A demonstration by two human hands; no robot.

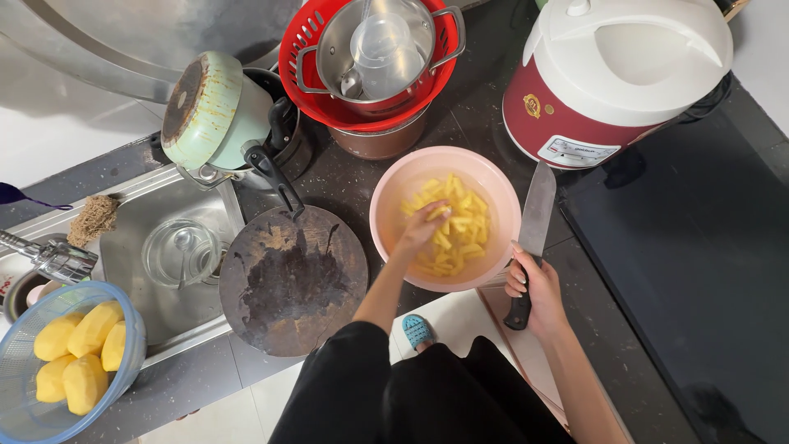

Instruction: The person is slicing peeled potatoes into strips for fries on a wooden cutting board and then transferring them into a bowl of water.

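My left hand (421, 228) reaches into a pink bowl (386, 205) of water with several cut yellow potato strips (460, 230), fingers pinched at the strips. My right hand (532, 289) grips the black handle of a large kitchen knife (536, 215), blade pointing away along the bowl's right side. A round, wet, dark wooden cutting board (292, 279) lies left of the bowl on the dark counter.
A blue strainer (25, 411) with peeled potatoes sits at the lower left by the steel sink (131, 222), which holds a glass lid (181, 251). Behind stand a green pot (214, 111), a red colander with a steel pot (374, 53), and a red-and-white rice cooker (616, 74).
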